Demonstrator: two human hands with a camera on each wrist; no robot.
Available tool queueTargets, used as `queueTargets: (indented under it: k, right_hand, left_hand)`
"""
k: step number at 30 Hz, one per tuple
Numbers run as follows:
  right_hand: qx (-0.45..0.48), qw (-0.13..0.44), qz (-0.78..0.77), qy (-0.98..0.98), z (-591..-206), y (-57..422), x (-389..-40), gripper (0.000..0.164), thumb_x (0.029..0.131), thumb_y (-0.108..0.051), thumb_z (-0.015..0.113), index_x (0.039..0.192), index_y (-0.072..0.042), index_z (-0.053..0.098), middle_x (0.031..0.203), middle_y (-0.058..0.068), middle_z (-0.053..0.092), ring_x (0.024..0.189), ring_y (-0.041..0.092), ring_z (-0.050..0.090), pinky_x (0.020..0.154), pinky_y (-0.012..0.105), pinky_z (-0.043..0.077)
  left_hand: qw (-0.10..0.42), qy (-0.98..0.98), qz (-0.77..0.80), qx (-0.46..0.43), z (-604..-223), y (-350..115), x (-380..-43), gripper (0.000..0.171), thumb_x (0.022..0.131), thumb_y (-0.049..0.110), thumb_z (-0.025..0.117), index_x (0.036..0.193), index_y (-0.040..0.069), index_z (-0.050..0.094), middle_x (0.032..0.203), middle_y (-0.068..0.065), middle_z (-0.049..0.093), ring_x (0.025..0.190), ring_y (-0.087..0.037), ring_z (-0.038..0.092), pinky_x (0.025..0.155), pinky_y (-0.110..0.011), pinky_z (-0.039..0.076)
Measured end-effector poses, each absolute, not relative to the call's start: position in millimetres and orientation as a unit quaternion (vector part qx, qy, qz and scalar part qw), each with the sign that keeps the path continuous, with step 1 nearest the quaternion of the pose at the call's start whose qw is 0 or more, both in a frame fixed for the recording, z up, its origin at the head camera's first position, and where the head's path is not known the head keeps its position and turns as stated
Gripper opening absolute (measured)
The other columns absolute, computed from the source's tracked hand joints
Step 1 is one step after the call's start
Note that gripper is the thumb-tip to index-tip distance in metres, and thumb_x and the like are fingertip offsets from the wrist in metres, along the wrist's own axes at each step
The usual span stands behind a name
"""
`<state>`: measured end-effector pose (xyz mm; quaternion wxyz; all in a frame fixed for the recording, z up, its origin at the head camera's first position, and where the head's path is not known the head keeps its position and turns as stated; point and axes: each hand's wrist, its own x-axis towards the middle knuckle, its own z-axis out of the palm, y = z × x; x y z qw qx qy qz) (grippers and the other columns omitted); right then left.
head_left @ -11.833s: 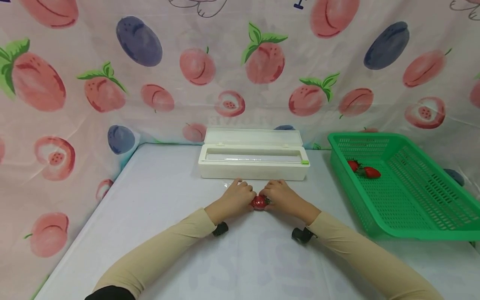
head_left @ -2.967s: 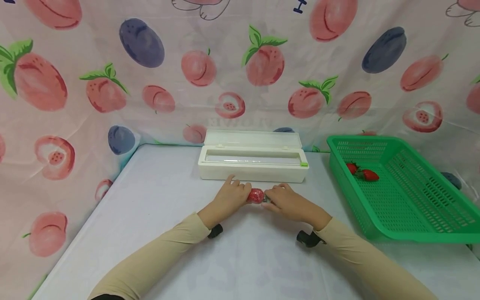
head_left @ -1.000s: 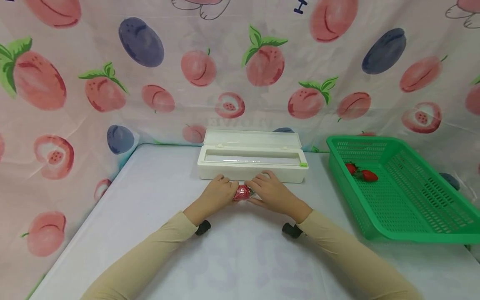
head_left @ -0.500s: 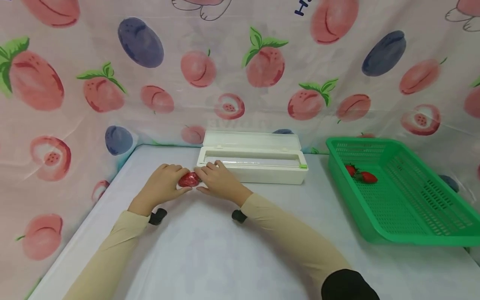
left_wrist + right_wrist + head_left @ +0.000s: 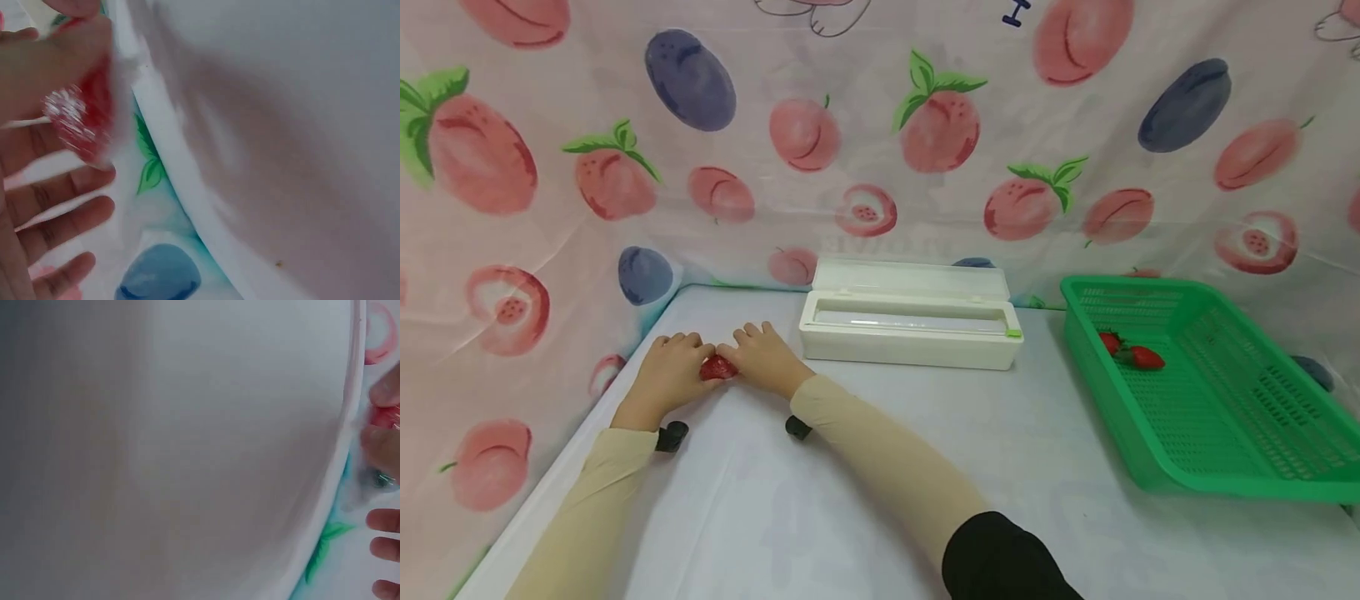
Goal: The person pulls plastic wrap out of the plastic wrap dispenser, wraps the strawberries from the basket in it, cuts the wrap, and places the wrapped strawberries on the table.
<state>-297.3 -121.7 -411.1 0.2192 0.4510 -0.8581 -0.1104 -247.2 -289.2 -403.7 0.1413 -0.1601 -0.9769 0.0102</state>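
Near the table's left edge, a red strawberry (image 5: 718, 367) wrapped in shiny clear film sits between both hands in the head view. My left hand (image 5: 670, 372) pinches it from the left; in the left wrist view its thumb crosses the wrapped strawberry (image 5: 87, 122), the other fingers spread below. From the other side my right hand (image 5: 767, 358) holds its leafy end with the fingertips. Only part of that hand shows at the right wrist view's edge, around the red fruit (image 5: 384, 417) and its loose film.
A white cling film dispenser (image 5: 910, 348) with its lid raised stands at the table's back, right of the hands. At the right, a green perforated basket (image 5: 1157, 467) holds 2 strawberries (image 5: 1146, 358). A fruit-print cloth (image 5: 865, 125) hangs behind the white table (image 5: 850, 517).
Both hands have carried the wrapped strawberry left, from in front of the dispenser to the table's left side. The dispenser and basket have stayed in place.
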Motion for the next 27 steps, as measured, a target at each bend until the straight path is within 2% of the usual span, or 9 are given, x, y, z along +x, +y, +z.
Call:
queueTargets:
  k: [7,11,14,21,24,27]
  right_hand:
    - [0.408,0.115,-0.102,-0.900,-416,-135,-300,0.037,0.092,-0.047,0.052,0.126,-0.034,0.051,0.120,-0.002,0.056,0.113,0.016,0.050,0.093,0.034,0.043]
    - [0.393,0.082,-0.094,-0.911,-416,-135,-300,0.043,0.092,-0.051,0.050,0.132,-0.036,0.047,0.126,-0.002,0.054,0.118,0.016,0.049,0.095,0.034,0.042]
    - [0.394,0.071,-0.084,-0.912,-417,-136,-300,0.046,0.091,-0.051,0.052,0.133,-0.035,0.045,0.125,-0.003,0.054,0.117,0.015,0.050,0.093,0.034,0.042]
    - [0.436,0.087,-0.026,-0.895,-417,-137,-301,0.035,0.090,-0.041,0.059,0.123,-0.030,0.055,0.115,-0.009,0.059,0.109,0.010,0.053,0.089,0.031,0.041]
    - [0.433,0.064,0.006,-0.899,-417,-140,-303,0.029,0.088,-0.038,0.062,0.116,-0.029,0.061,0.110,-0.010,0.062,0.105,0.010,0.054,0.085,0.030,0.040]
    - [0.415,0.025,0.047,-0.908,-419,-142,-305,0.028,0.087,-0.036,0.064,0.114,-0.029,0.064,0.107,-0.010,0.064,0.103,0.011,0.054,0.082,0.029,0.039]
  left_hand:
    - [0.078,-0.990,0.012,-0.116,-404,-296,-244,0.052,0.071,0.037,0.078,0.106,0.000,0.065,0.099,-0.022,0.064,0.093,-0.040,0.059,0.082,-0.058,0.042]
    - [0.050,-0.993,0.003,-0.103,-404,-299,-242,0.053,0.074,0.039,0.075,0.108,0.000,0.063,0.102,-0.023,0.064,0.094,-0.041,0.060,0.081,-0.059,0.041]
    - [0.051,-0.993,-0.006,-0.105,-404,-300,-242,0.053,0.074,0.039,0.076,0.109,0.001,0.062,0.103,-0.022,0.064,0.095,-0.041,0.060,0.081,-0.059,0.042]
    - [0.076,-0.989,-0.039,-0.124,-404,-301,-242,0.041,0.078,0.034,0.073,0.104,0.003,0.066,0.093,-0.016,0.066,0.086,-0.035,0.062,0.077,-0.056,0.044]
    - [0.059,-0.990,-0.048,-0.120,-404,-301,-244,0.037,0.079,0.034,0.072,0.100,0.004,0.070,0.086,-0.013,0.066,0.081,-0.033,0.063,0.073,-0.054,0.044]
    - [0.032,-0.992,-0.057,-0.109,-405,-300,-246,0.039,0.081,0.035,0.070,0.104,0.004,0.070,0.085,-0.013,0.066,0.081,-0.033,0.062,0.071,-0.052,0.043]
